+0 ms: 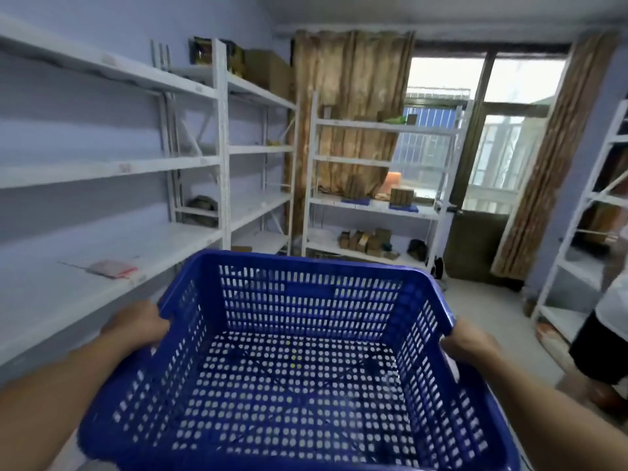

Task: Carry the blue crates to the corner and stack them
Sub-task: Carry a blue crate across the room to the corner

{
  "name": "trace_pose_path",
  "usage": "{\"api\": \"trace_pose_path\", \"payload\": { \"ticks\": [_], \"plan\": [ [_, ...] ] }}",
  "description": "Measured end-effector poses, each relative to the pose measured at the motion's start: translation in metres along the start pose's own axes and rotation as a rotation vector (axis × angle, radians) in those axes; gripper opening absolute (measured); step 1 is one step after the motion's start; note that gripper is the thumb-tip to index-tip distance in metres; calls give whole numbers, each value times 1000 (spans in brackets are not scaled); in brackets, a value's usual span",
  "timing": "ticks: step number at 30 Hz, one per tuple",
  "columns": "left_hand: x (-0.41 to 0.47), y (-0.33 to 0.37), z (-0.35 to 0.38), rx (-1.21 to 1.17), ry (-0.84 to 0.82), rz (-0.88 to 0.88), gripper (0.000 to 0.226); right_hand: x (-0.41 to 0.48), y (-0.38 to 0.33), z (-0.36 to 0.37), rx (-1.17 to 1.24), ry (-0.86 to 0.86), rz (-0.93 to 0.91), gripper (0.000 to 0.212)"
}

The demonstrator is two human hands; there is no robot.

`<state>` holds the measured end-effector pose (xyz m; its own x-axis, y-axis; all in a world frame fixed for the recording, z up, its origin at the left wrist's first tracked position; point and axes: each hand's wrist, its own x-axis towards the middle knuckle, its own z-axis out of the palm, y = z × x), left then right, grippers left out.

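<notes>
The blue perforated plastic crate [299, 362] is open-topped and empty; rectangular, with slotted walls and a round-holed floor; held off the ground, upright, tilted slightly toward the camera.

Both hands grip the perforated blue plastic crate [299, 362], left hand [136, 326] and right hand [470, 339] on opposite rims, lifting it clear. Alongside, the long white metal shelf [102, 266] carries a flat red-and-white packet [110, 268].
</notes>
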<state>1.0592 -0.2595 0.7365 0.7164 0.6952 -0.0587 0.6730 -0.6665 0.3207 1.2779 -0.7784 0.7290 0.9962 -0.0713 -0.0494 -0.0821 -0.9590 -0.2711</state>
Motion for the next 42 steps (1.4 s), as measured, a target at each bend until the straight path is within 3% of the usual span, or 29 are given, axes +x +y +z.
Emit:
{"api": "trace_pose_path", "payload": {
  "ticks": [5, 8, 16, 23, 27, 33, 42],
  "plan": [
    [-25, -5, -102, -11, 117, -33, 20, -27, -55, -79, -16, 55, -83, 16],
    [-58, -9, -144, -16, 195, -99, 20, -37, -79, -111, -17, 55, -153, 17],
    [-154, -66, -192, 119, 399, -321, 17, -89, -156, -151, -37, -30, -402, 16],
    [-258, -180, -222, 108, 402, -581, 12, -170, -249, -121, -61, -81, -662, 15],
    [-334, -251, -243, 63, 410, -730, 17, -229, -315, -90, -119, -104, -863, 27],
    [-439, -364, -270, 60, 452, -956, 23, -352, -408, -55, -125, -132, -1074, 22],
    [-579, -523, -301, 99, 512, -1108, 27, -542, -506, 0, -71, -208, -1256, 21]
  ]
}}
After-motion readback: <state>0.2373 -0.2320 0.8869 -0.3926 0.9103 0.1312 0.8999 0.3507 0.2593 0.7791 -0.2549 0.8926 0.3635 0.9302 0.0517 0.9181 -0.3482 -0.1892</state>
